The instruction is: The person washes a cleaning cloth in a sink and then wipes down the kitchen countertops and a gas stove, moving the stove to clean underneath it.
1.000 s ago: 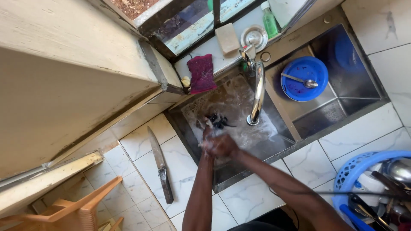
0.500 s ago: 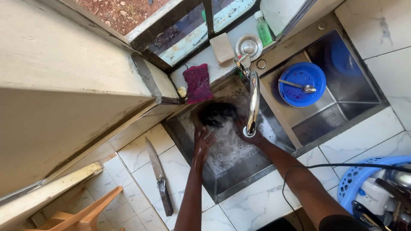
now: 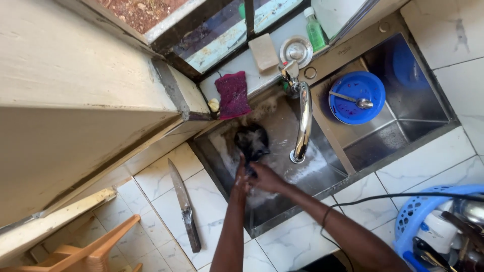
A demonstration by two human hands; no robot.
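A dark wet cloth [image 3: 252, 142] is held in the sink [image 3: 282, 201] by the left hand [image 3: 241, 177] and right hand [image 3: 267, 177], fingers closed on it, beside the tap [image 3: 303, 121].

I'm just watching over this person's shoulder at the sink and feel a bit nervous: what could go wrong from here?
Both soapy hands, left hand and right hand, grip a dark wet object in the foamy steel sink; it might slip from them. The long steel kitchen knife lies bare on the white tiled counter beside the left arm, so an elbow could perhaps catch it.
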